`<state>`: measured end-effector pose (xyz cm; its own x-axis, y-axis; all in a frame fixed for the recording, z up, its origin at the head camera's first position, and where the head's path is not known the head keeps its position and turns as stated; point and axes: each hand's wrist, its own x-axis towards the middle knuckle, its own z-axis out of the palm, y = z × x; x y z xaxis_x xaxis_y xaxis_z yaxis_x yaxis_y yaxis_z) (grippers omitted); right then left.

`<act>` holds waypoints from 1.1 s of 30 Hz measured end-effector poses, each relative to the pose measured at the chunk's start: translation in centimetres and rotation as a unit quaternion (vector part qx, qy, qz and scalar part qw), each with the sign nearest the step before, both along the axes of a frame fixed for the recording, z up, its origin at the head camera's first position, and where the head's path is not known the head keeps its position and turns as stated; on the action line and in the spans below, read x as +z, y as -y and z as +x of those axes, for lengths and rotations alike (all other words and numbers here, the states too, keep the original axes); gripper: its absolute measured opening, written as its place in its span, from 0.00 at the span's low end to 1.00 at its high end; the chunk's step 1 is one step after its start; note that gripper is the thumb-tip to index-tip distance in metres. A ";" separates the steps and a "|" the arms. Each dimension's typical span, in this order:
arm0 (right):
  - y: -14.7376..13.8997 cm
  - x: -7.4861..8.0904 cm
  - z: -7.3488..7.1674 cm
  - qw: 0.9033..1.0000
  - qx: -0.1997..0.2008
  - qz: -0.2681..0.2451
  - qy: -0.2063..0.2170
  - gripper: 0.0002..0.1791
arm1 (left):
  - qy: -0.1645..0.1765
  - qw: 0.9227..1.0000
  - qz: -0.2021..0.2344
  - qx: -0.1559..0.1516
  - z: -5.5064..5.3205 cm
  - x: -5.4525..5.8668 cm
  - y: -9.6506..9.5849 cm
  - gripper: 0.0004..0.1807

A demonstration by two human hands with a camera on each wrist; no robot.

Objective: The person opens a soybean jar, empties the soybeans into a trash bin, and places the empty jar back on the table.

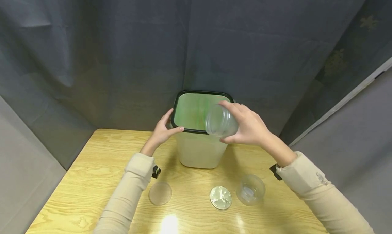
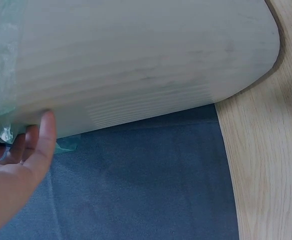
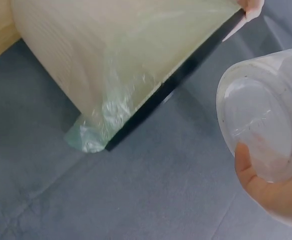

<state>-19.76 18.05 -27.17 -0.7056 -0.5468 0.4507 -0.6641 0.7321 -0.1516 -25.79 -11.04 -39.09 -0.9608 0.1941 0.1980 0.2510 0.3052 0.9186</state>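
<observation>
A pale trash bin [image 1: 199,152] with a black rim and a green liner bag [image 1: 191,111] stands at the table's back edge. My left hand [image 1: 160,130] touches its left front corner, thumb across the rim and fingers straight along the side. In the left wrist view, those fingers [image 2: 46,135] lie against the bin's wall near the bag's edge. My right hand [image 1: 246,123] grips a clear plastic jar [image 1: 218,121] above the bin's right front rim. The jar is tipped on its side, its ridged end toward the bin. Its round face [image 3: 258,125] shows in the right wrist view.
On the wooden table [image 1: 101,179] lie a clear round disc [image 1: 160,193] at left and a shiny patterned round disc [image 1: 221,198] in the middle. A clear round container [image 1: 250,189] with something whitish inside stands to its right. Dark curtains [image 1: 137,57] hang behind the bin.
</observation>
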 end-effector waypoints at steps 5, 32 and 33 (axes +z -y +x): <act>0.1 -1.1 0.7 1.000 0.013 -0.012 0.009 0.55 | 0.005 1.000 0.002 -0.002 0.1 0.0 0.0 0.49; 2.6 -10.0 3.0 0.987 0.081 -0.099 0.099 0.57 | 0.009 1.000 0.006 0.005 0.0 0.0 0.2 0.49; 2.7 -10.5 3.0 0.986 0.081 -0.102 0.101 0.57 | 0.008 1.000 0.006 0.005 0.0 0.0 0.2 0.49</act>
<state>-16.74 15.31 -37.68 -0.7025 -0.5728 0.4225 -0.7117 0.5595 -0.4249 -25.78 -11.28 -39.11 -0.9658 0.1823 0.1845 0.2329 0.2966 0.9261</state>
